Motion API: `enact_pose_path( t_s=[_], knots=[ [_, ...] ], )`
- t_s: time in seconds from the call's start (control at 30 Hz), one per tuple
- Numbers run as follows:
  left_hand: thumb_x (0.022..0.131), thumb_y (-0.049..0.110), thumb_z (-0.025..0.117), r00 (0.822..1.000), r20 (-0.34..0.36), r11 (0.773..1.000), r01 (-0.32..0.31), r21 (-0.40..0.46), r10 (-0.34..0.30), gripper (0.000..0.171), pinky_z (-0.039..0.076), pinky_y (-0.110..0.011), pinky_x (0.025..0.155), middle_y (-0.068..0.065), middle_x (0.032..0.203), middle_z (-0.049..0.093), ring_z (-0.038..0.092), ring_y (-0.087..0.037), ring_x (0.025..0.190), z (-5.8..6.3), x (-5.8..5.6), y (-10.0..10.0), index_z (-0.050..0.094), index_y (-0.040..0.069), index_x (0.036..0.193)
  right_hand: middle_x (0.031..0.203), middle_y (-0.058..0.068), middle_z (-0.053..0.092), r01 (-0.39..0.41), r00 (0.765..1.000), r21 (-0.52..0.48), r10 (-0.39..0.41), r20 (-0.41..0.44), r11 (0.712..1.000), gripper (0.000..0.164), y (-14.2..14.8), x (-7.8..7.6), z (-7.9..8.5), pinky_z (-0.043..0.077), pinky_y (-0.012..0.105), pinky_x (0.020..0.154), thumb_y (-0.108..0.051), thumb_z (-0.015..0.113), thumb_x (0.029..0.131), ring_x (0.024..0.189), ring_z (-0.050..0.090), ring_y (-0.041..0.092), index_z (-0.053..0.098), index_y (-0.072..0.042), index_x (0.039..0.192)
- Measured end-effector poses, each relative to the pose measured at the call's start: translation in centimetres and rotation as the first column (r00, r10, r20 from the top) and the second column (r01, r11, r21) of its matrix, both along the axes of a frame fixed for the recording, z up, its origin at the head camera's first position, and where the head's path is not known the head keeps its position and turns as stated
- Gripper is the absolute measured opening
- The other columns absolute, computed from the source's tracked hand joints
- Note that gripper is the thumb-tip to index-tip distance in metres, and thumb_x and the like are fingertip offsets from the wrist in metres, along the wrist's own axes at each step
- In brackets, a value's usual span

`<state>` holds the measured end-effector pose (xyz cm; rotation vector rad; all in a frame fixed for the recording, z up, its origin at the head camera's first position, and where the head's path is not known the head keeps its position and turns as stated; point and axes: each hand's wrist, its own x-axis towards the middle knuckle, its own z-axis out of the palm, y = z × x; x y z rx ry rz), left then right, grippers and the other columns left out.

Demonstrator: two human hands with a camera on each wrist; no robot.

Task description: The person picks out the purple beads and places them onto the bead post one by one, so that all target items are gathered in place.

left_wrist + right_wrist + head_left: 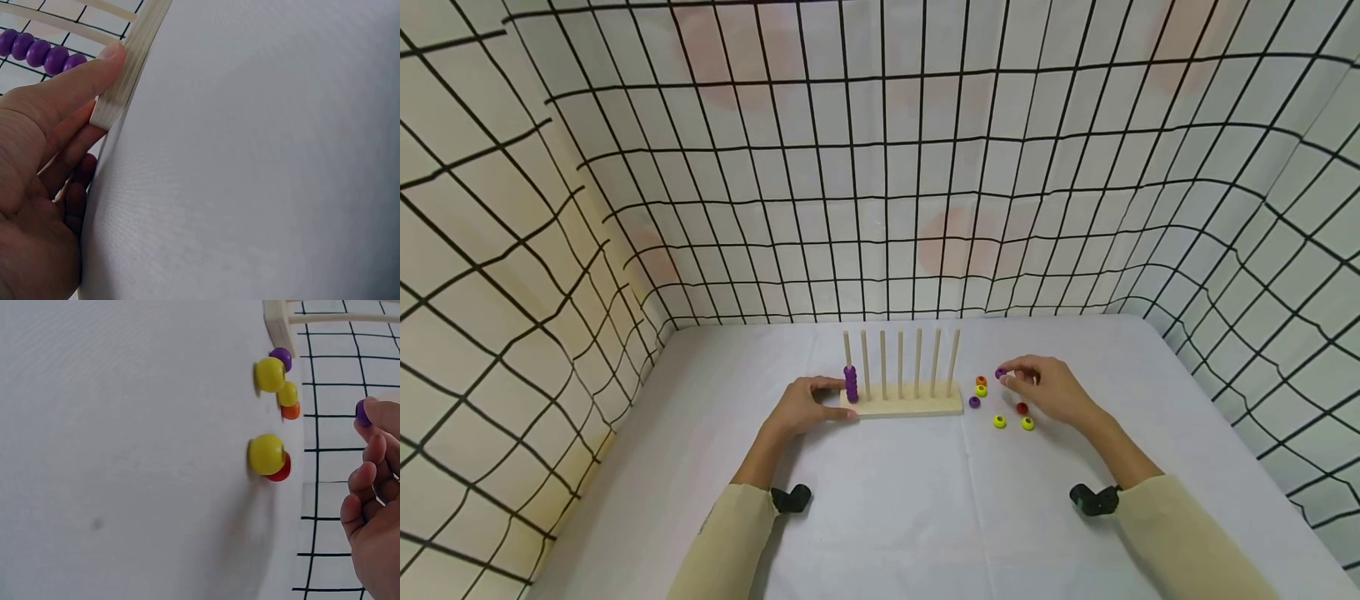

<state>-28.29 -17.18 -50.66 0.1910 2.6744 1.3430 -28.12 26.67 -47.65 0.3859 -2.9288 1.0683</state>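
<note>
A pale wooden peg rack [902, 407] with several upright pegs stands on the table. Purple beads [851, 385] are stacked on its leftmost peg. My left hand [801, 407] grips the left end of the base, thumb along the front edge and fingers behind, as the left wrist view also shows. Between thumb and forefinger, my right hand [1051, 388] pinches a purple bead [362, 413] above the table, right of the rack. Loose beads lie below and left of that hand: a red one [1022, 408], an orange one [981, 380], a purple one [974, 402] and three yellow ones [999, 422].
A white cloth covers the table [895, 517]. Black netting [880, 175] hangs in front of pale walls at the back and both sides. Each wrist carries a small black camera [1093, 500].
</note>
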Motion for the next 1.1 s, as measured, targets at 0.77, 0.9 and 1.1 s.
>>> enact_pose_path(
  t_s=[0.77, 0.9, 1.1],
  knots=[
    [0.068, 0.041, 0.096, 1.0, -0.009, 1.0, 0.003, -0.008, -0.003, 0.065, 0.035, -0.055, 0.121, -0.007, 0.144, 0.064, 0.049, -0.033, 0.144, -0.1, 0.1, 0.0, 0.075, 0.022, 0.127, 0.084, 0.002, 0.052, -0.037, 0.989, -0.027, 0.032, -0.148, 0.999, 0.03, -1.9, 0.5, 6.3, 0.041, 0.025, 0.062, -0.037, 0.071, 0.099, 0.085, 0.048, 0.021, 0.073, -0.015, 0.119],
    [0.068, 0.041, 0.096, 1.0, -0.011, 1.0, 0.002, -0.01, -0.002, 0.065, 0.035, -0.056, 0.121, -0.008, 0.144, 0.064, 0.05, -0.033, 0.143, -0.2, 0.1, 0.0, 0.075, 0.022, 0.127, 0.084, 0.002, 0.051, -0.058, 0.982, -0.054, 0.047, -0.184, 0.997, 0.03, -2.5, 0.5, 7.4, 0.04, 0.026, 0.063, -0.039, 0.071, 0.098, 0.086, 0.048, 0.02, 0.073, -0.016, 0.118],
    [0.068, 0.041, 0.097, 1.0, -0.012, 1.0, -0.004, -0.006, 0.004, 0.065, 0.035, -0.056, 0.121, -0.008, 0.144, 0.064, 0.05, -0.033, 0.143, -0.2, 0.0, 0.0, 0.075, 0.022, 0.126, 0.085, 0.002, 0.05, -0.08, 0.978, -0.055, 0.068, -0.197, 0.995, 0.034, -3.8, 0.5, 9.0, 0.04, 0.026, 0.065, -0.043, 0.07, 0.098, 0.088, 0.048, 0.02, 0.073, -0.018, 0.12]
  ],
)
